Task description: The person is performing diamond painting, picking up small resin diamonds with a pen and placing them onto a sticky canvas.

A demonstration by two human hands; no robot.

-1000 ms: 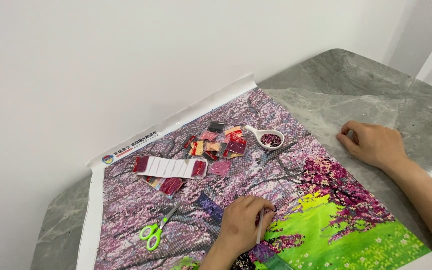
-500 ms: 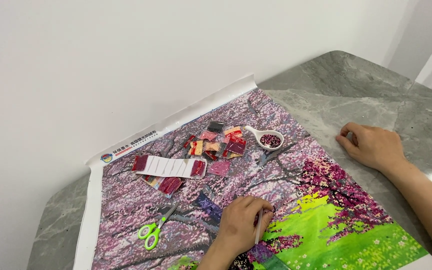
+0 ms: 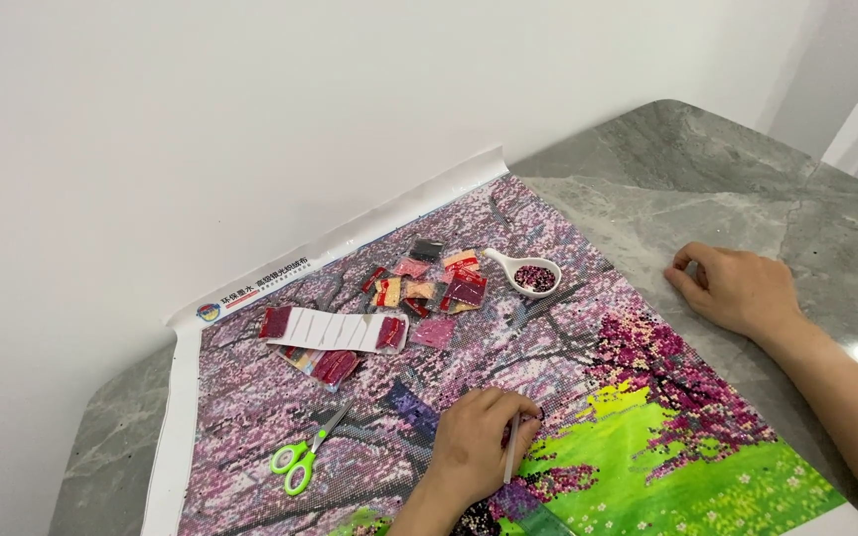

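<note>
Lay flat over a grey marble table [image 3: 647, 189], against a white wall: a diamond-painting canvas [image 3: 250, 397] of pink blossom trees and a green meadow.

Far left on the canvas: green-handled scissors [image 3: 295, 462], blades shut, pointing up and right. Just above them: a strip of small bead packets [image 3: 335, 331], red at both ends, white between, with more packets tucked under its lower edge.

Toward the middle, near the top border: a loose cluster of red, pink and orange bead bags [image 3: 434, 283], some overlapping. Just right of it: a small white spouted tray [image 3: 528, 275] with dark red beads inside.

Lower centre: left hand [image 3: 474, 447], fingers curled shut around a thin white drill pen [image 3: 511, 449], pen held steeply, tip down on the canvas at the edge between purple and green areas.

Far right, well apart: right hand [image 3: 737, 290], resting on the bare table just beside the canvas edge, fingers loosely curled under, gripping nothing visible.
</note>
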